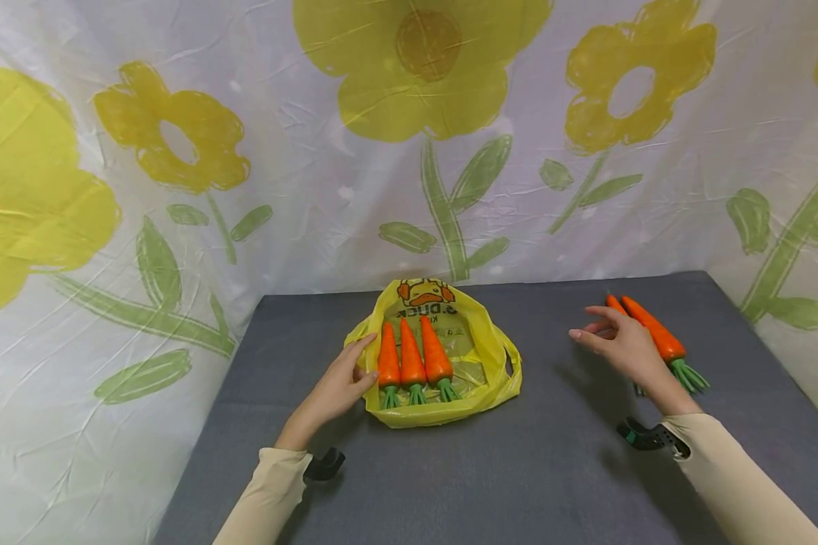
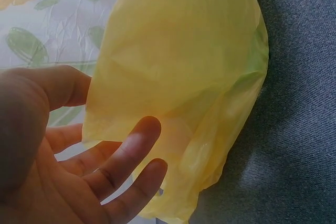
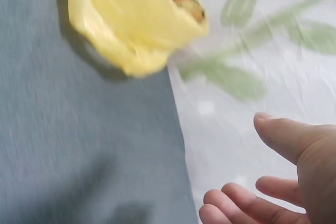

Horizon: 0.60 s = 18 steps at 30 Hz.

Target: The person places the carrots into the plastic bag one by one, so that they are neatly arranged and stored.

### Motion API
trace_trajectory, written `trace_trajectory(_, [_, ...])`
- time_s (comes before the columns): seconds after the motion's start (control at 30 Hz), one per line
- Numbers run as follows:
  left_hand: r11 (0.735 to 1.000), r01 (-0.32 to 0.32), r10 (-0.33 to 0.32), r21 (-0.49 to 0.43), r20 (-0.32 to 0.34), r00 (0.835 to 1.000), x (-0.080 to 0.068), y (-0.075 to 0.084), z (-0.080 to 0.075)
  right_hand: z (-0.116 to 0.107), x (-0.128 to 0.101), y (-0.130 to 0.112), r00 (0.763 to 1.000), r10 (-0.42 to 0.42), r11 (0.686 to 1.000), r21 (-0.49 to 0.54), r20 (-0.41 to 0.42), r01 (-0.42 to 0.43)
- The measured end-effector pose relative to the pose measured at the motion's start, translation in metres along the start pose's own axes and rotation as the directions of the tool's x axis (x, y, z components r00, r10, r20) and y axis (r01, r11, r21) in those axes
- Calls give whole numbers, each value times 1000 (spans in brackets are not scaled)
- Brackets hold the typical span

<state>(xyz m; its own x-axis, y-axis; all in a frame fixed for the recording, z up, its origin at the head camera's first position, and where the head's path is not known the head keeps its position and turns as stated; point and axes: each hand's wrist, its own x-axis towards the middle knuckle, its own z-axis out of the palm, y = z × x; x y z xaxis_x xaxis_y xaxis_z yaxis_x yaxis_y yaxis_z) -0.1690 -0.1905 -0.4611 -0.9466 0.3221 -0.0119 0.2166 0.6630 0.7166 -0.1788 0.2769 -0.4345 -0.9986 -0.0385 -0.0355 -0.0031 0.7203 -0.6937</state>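
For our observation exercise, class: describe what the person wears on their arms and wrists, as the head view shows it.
Both arms wear long, plain cream fabric sleeves: the left sleeve and the right sleeve end at the wrists. A small black strapped device sits under the left wrist, and a black and teal strapped device under the right. The left hand and right hand are bare.

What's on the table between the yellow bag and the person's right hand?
Nothing: in the head view, only bare grey table separates the yellow bag from the right hand. Two loose carrots lie beyond that hand.

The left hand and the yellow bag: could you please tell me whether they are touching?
Touching. In the head view the left hand lies against the yellow bag's left edge; the left wrist view shows its fingers on the plastic.
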Motion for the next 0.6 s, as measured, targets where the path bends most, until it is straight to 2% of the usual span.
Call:
trace_trajectory(0.27, [1000, -9, 9, 3, 4, 1000, 1, -1, 0, -28, -1, 26, 998, 27, 998, -63, -56, -31])
trace_trajectory(0.6, [1000, -7, 7, 0, 0, 1000, 0, -1, 0, -42, 4, 56, 995, 68, 991, -111, -77, -76])
